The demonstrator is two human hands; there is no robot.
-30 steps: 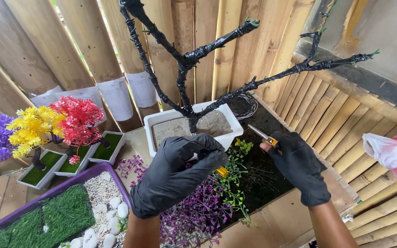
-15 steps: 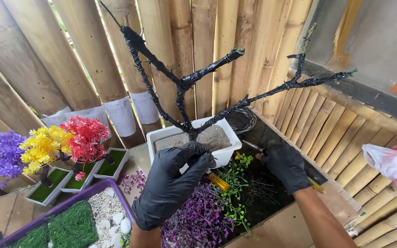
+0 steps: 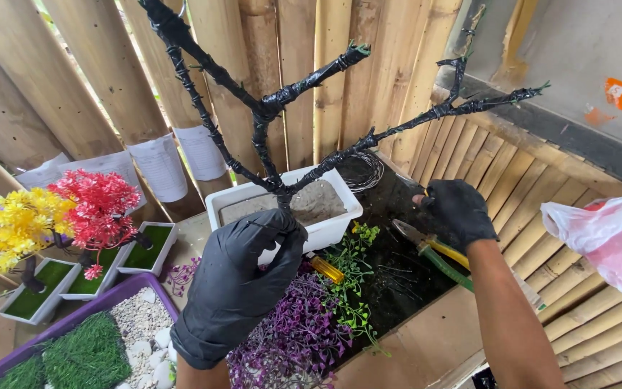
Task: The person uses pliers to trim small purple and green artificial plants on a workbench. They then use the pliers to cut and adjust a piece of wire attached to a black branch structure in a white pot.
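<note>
While the gloved left hand (image 3: 242, 277) fingers clamp the tape-wrapped trunk (image 3: 276, 189), right hand (image 3: 455, 209) fingers curl loosely.

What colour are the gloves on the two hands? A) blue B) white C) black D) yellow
C: both the left hand, at the base of the taped tree, and the right hand, above the pliers, wear black gloves.
</note>
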